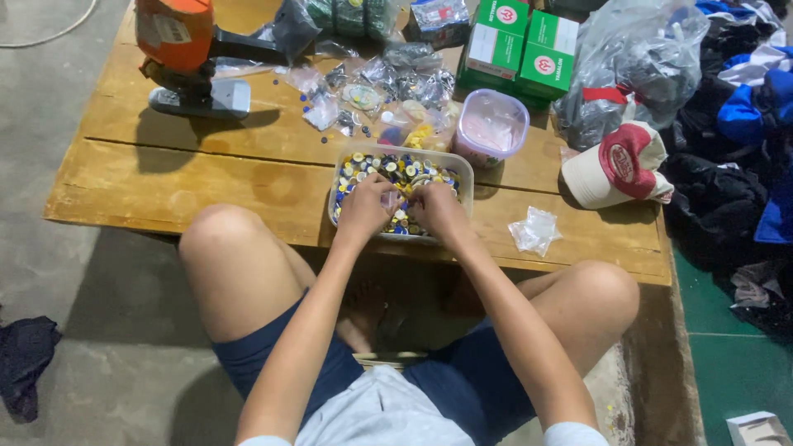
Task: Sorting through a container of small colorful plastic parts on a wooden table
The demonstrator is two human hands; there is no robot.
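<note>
A person sits cross-legged on the floor, seen from above, at a low wooden table (206, 177) that fills the upper half of the frame. Both hands are inside a clear plastic tub (462, 165) at the centre of the frame, near the table's front edge. The tub is full of small round buttons (405, 169) in blue, yellow and white. The left hand (366, 206) and the right hand (438, 211) sit close together among the buttons, fingers curled inward; what they pinch, if anything, cannot be made out. Just beyond the tub, to the upper right, stands a round lidded container (491, 125). Small clear bags (363, 95) are scattered behind it. An orange machine (178, 41) stands at upper left, green boxes (524, 45) at upper centre. A red and cream cap (619, 163) lies at right, with a crumpled plastic bag (535, 230) below it.
</note>
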